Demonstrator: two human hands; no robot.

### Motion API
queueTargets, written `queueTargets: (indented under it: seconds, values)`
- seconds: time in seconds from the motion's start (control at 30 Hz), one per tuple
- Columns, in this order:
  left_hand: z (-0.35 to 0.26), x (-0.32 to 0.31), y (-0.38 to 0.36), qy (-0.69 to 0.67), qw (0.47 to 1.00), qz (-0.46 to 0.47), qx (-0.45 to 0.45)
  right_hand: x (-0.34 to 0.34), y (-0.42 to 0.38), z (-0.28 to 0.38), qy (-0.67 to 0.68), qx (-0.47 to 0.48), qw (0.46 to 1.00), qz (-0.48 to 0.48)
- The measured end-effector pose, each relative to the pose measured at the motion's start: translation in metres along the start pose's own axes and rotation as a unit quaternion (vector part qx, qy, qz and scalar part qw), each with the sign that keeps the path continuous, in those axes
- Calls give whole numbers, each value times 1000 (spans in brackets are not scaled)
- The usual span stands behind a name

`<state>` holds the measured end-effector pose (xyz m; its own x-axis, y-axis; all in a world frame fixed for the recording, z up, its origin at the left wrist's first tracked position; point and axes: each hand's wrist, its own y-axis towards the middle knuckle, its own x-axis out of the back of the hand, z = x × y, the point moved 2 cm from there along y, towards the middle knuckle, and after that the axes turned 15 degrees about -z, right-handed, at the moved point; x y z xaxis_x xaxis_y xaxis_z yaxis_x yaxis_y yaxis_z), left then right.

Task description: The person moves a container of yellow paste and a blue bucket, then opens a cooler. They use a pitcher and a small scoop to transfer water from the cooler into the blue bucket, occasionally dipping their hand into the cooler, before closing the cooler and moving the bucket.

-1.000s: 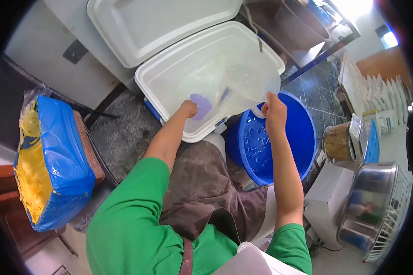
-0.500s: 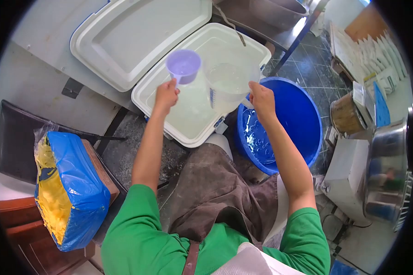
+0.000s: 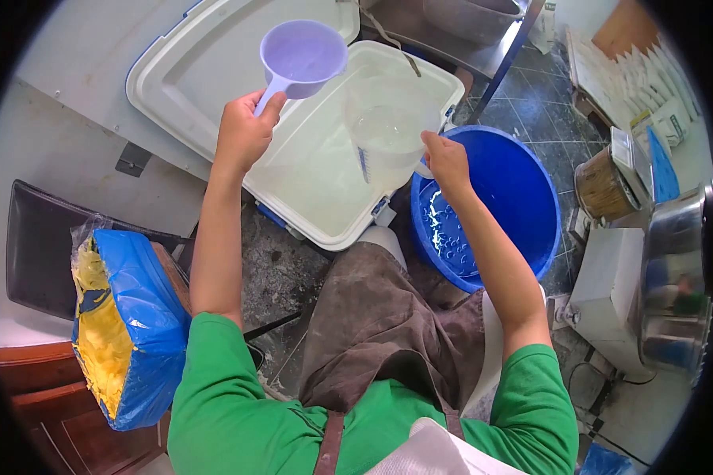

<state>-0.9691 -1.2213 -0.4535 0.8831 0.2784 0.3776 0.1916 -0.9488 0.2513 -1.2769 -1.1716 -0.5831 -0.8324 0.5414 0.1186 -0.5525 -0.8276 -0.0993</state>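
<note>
Around the handle (image 3: 270,94) of a lilac dipper (image 3: 303,57), held aloft, the fingers of the left hand (image 3: 245,134) are wrapped; by the tightly curled right hand (image 3: 447,161), a clear measuring jug (image 3: 386,133) is gripped over a white cooler (image 3: 317,194), beside a blue tub (image 3: 523,198). Apparently in hand: ladling; level handling seems needed.

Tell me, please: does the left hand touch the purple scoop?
Touching: the head view shows the left hand gripping the purple scoop by its handle.
</note>
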Motion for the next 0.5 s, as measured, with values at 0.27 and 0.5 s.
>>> queueTargets:
  seconds: [0.27, 0.5]
  values:
    - [-26, -10, -16, 90, 991, -2, -101, -1, 2, -4, -6, 7, 1000, -4]
    - [-35, -14, -24, 136, 977, 2, -166, -2, -4, 4, 11, -6, 1000, -9]
